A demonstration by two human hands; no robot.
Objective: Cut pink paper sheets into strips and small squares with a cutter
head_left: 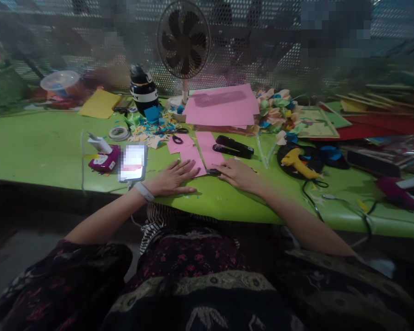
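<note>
My left hand point(174, 178) lies flat with fingers spread, its fingertips on a pink paper piece point(192, 157). Beside it, my right hand point(235, 174) rests at the near end of a pink paper strip point(207, 146). Its fingers are drawn together over a small dark object point(213, 171), mostly hidden, whose kind I cannot make out. Just beyond my right hand sits a black stapler point(233, 147). Scissors point(177, 139) with dark handles lie on the pink paper past my left hand.
A phone point(133, 162) and a purple device point(105, 158) lie left on the green table point(37, 151). Behind stand a black bottle point(143, 92), a fan point(184, 41) and pink sheets point(221, 105). Paper scraps point(152, 131) surround the bottle. A yellow glue gun point(300, 163) with cable lies right.
</note>
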